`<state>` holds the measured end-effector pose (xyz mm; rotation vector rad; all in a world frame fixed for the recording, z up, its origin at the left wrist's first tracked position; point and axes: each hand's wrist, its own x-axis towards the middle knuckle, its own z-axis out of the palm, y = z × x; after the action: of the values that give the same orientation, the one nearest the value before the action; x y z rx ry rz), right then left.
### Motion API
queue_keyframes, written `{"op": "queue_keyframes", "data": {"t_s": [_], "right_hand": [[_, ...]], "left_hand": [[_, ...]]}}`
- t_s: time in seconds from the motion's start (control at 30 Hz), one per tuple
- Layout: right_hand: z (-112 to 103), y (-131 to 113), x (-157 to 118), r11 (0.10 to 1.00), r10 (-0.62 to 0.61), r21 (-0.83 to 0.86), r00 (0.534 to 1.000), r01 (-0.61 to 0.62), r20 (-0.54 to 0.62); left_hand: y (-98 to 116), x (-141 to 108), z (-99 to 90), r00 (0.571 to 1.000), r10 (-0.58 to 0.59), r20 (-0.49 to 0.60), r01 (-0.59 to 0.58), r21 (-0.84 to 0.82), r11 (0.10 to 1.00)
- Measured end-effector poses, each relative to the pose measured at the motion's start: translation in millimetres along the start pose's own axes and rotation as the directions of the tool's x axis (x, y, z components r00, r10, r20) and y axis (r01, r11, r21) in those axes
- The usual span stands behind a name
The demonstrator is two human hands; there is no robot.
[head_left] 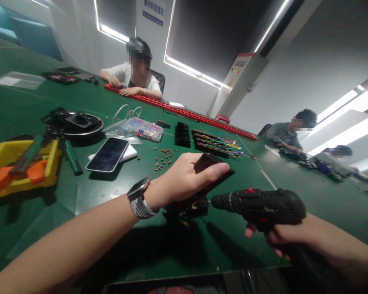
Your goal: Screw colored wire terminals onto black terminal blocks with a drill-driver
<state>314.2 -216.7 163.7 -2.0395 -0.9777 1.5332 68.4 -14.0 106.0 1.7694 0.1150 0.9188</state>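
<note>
My left hand (pixel 187 175), a watch on its wrist, is closed around a black block-shaped part (pixel 222 175), with the thumb along its upper face. Below the palm shows a black terminal piece (pixel 199 206) with brass-coloured metal in it; whether it belongs to the same part I cannot tell. My right hand (pixel 282 237) grips a black cordless drill (pixel 260 204) by its handle. The drill points left, and its thin bit reaches the terminal piece; whether they touch is unclear. Small brass screws (pixel 163 158) lie scattered just beyond my left hand.
Black blocks (pixel 182 134) and wired strips (pixel 214 143) lie behind my hands. At left are a phone (pixel 108 154), a parts box (pixel 147 128), a yellow bin (pixel 49 163) and green-handled pliers (pixel 69 153). A long red rail (pixel 184 111) crosses the far side, where people sit.
</note>
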Motion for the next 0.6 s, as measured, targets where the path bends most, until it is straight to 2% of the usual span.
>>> {"op": "queue_keyframes", "data": {"t_s": [0.2, 0.3, 0.43, 0.6], "right_hand": [[6, -16, -6, 0.997, 0.005, -0.073, 1.0, -0.005, -0.004], [5, -30, -5, 0.989, 0.009, -0.146, 0.999, -0.003, 0.037], [5, -57, 2, 0.985, 0.029, -0.173, 0.995, -0.013, 0.095], [17, -99, 15, 0.967, 0.084, -0.252, 0.985, -0.044, 0.149]], "left_hand": [[1, 0, -0.8, 1.0, -0.016, 0.003, 0.016, 0.029, 0.999], [1, 0, -0.5, 1.0, -0.012, 0.004, 0.011, 0.04, 0.999], [1, 0, 1.6, 1.0, -0.008, -0.002, 0.008, 0.034, 0.999], [-3, -3, 3.0, 1.0, 0.007, -0.02, -0.007, 0.017, 1.0]]}}
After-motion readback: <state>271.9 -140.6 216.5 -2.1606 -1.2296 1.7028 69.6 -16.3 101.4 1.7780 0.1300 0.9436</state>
